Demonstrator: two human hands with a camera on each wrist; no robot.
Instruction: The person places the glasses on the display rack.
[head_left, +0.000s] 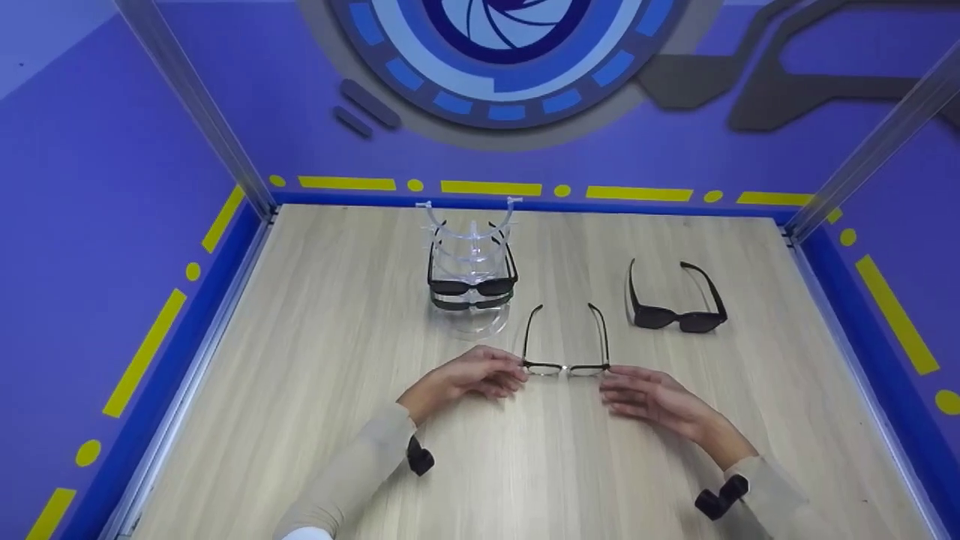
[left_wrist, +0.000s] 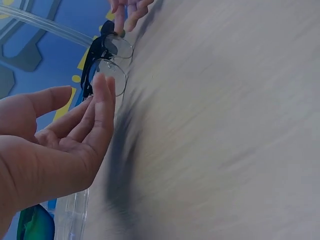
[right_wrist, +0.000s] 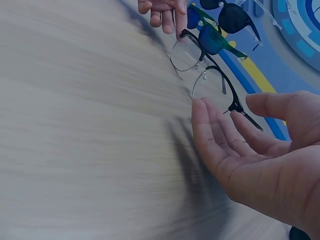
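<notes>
A pair of clear eyeglasses with black browline rims (head_left: 587, 367) sits on the light wood table, arms pointing away from me. At its left corner is my left hand (head_left: 480, 370), fingers extended with the tips right by the frame. My right hand (head_left: 654, 397) is at the opposite corner in the same way. In the right wrist view, the thumb stands apart from the fingers, and the black brow bar (right_wrist: 225, 80) shows just beyond the fingertips. The left wrist view likewise has the left thumb (left_wrist: 54, 99) held away from the fingers. Neither hand grips anything.
Behind and left stands a clear plastic display rack (head_left: 474, 259) bearing dark sunglasses (head_left: 495, 287) with another pair (head_left: 452, 304) below. Black sunglasses (head_left: 699, 322) lie at the right with their arms spread. Blue-purple panels (head_left: 195, 97) enclose the table's back and sides.
</notes>
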